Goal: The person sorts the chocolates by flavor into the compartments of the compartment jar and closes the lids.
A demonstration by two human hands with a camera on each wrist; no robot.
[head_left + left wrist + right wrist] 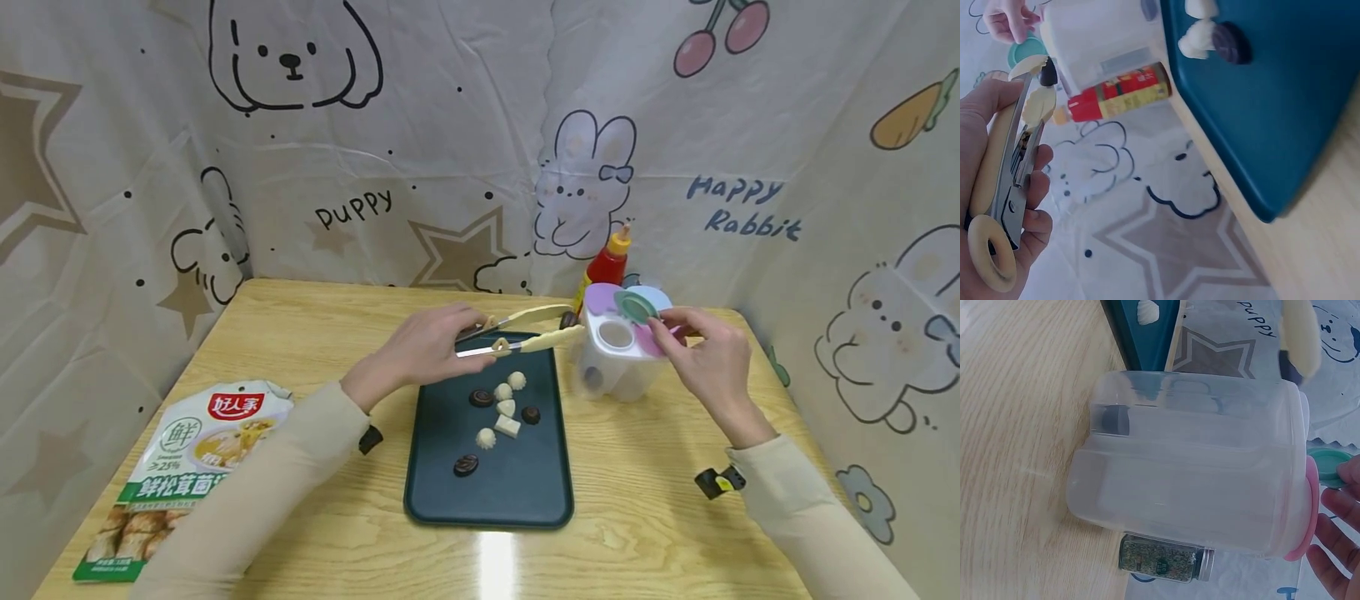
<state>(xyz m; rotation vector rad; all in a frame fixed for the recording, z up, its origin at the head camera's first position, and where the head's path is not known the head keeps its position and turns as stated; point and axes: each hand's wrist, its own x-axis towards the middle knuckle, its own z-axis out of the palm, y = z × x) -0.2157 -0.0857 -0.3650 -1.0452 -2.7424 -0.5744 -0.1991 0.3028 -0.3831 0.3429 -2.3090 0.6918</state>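
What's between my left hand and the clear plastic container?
In the head view, tongs reach from your left hand over the tray toward the container, a dark piece between their tips.

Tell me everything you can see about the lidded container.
The container is translucent, plastic-looking, and stands upright on the table, right of the tray. Its purple lid, pink lid and pale-blue lid look closed. The green lid is raised, pinched by the right hand, baring a round opening. A dark piece sits low inside. Whether other fingers touch the pink lid is unclear.
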